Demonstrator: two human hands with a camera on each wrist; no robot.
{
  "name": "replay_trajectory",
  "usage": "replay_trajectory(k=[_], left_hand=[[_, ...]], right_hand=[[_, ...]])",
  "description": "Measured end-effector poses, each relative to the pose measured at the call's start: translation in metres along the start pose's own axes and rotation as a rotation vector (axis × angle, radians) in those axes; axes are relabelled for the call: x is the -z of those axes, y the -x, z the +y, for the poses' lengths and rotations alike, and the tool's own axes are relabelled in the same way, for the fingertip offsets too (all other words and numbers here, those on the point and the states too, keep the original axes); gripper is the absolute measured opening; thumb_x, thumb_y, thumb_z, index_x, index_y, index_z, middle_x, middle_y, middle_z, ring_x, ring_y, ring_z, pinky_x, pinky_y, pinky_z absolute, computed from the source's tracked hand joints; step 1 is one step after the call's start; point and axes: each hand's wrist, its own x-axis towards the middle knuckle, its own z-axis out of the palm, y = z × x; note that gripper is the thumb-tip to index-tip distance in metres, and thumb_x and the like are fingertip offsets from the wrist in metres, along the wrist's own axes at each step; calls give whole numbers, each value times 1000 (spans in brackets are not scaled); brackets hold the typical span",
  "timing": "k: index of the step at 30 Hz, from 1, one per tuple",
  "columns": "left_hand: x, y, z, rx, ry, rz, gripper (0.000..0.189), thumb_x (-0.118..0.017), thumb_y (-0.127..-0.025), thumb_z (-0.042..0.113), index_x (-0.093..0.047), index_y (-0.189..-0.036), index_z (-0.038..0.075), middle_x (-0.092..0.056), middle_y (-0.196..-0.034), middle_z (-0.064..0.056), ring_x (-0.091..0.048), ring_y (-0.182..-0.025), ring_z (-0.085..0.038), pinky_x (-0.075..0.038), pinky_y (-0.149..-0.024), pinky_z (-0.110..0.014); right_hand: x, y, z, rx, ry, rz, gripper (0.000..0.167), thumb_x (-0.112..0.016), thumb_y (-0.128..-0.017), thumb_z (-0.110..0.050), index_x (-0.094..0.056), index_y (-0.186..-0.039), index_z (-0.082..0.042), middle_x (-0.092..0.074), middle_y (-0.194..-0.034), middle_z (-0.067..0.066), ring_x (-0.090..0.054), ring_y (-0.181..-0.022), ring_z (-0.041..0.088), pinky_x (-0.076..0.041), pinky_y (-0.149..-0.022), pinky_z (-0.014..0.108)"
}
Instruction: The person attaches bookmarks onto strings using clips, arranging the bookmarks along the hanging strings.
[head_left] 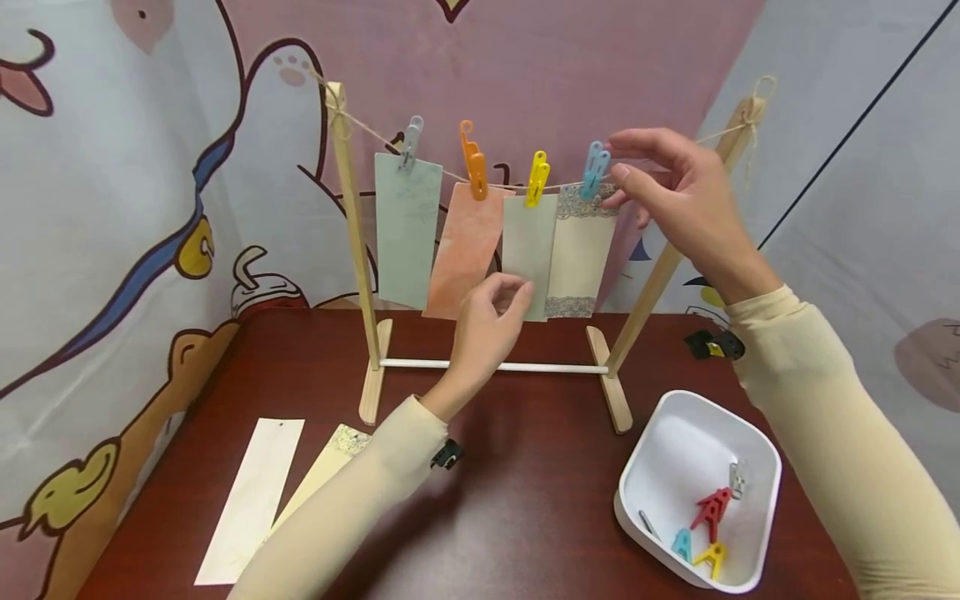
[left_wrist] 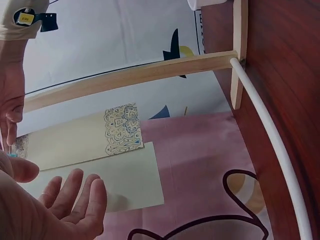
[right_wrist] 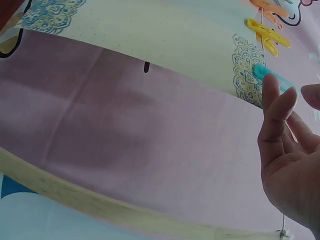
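Four paper cards hang from a string, each under a clothespin. The card with patterned lace-like ends (head_left: 583,250) hangs rightmost under a blue clothespin (head_left: 595,171). My right hand (head_left: 686,187) is right beside that clothespin, thumb and fingers apart with nothing between them. My left hand (head_left: 491,321) hovers before the lower part of a pale grey-green card (head_left: 528,242), fingers loosely bent and holding nothing. This card hangs from a yellow clothespin (head_left: 537,179). Further left are an orange card (head_left: 468,242) under an orange clothespin (head_left: 474,162) and a green card (head_left: 408,233) under a grey clothespin (head_left: 411,143).
The string runs between the wooden posts (head_left: 351,208) of a stand with a white crossbar (head_left: 555,367). A white tray (head_left: 768,500) at the front right holds several clothespins (head_left: 712,510). A white card (head_left: 251,500) and a patterned cream card (head_left: 326,458) lie at the left.
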Motion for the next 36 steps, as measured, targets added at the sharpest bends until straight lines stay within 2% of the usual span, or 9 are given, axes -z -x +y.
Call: replay_trajectory(k=[4, 10, 13, 18, 22, 26, 31, 34, 36], left_hand=[[5, 5, -4, 13, -3, -13, 25, -68, -109, 25, -75, -123, 5, -74, -107, -2, -69, -98, -17, -55, -89, -38], [10, 13, -11, 35, -9, -22, 30, -69, -107, 24, -73, -127, 2, -75, -110, -3, -70, -101, -17, -57, -91, -39], [13, 18, -14, 46, -19, -37, 31, -70, -106, 24, -72, -128, 2, -74, -113, -3, -70, -103, -16, -58, -92, -40], [20, 26, -17, 83, -47, -56, 30, -71, -104, 23, -72, -126, 2, -75, -114, -2, -71, -103, -15, -58, -92, -40], [25, 31, -19, 113, -65, -66, 29, -72, -103, 22, -73, -124, 2, -75, -112, -4, -73, -101, -18, -58, -92, -41], [31, 36, -22, 171, -110, -100, 30, -73, -102, 25, -72, -124, 4, -74, -118, -6, -72, -108, -26, -57, -94, -45], [38, 43, -28, 249, -209, -161, 35, -74, -102, 31, -70, -129, 9, -71, -130, -7, -67, -122, -29, -54, -99, -50], [41, 47, -33, 258, -256, -207, 38, -75, -101, 29, -68, -131, 7, -70, -133, -11, -65, -124, -32, -53, -102, -52], [43, 49, -36, 255, -283, -234, 41, -75, -100, 28, -68, -132, 5, -69, -134, -13, -64, -125, -34, -52, -104, -52]], right_hand=[[2, 3, 4, 5, -64, -3, 34, -75, -104, -9, -71, -137, 0, -74, -131, 15, -77, -87, 25, -54, -58, 23], [4, 10, 11, 46, 19, 12, 33, -71, -107, -11, -71, -139, -2, -73, -125, 16, -76, -96, 23, -53, -63, 22], [4, 14, 16, 83, 21, 41, 32, -70, -107, -10, -72, -138, -2, -72, -125, 18, -75, -93, 23, -52, -64, 23], [4, 22, 22, 166, -43, 81, 30, -68, -106, -6, -73, -134, 2, -71, -127, 21, -75, -94, 22, -52, -64, 23], [5, 29, 24, 201, -129, 88, 29, -67, -106, -4, -71, -130, 11, -66, -133, 27, -76, -98, 27, -54, -62, 23], [8, 38, 29, 167, -156, 93, 28, -67, -106, -2, -71, -129, 12, -66, -137, 26, -75, -101, 28, -54, -62, 23], [14, 48, 38, 104, -150, 82, 25, -67, -105, -1, -74, -128, 7, -68, -136, 19, -74, -104, 24, -55, -65, 23], [16, 53, 44, 70, -145, 71, 25, -67, -106, -1, -74, -128, 7, -69, -135, 18, -73, -105, 25, -55, -67, 24], [18, 58, 47, 52, -88, 67, 26, -66, -107, -4, -74, -130, 6, -70, -133, 17, -72, -104, 25, -56, -68, 24]])
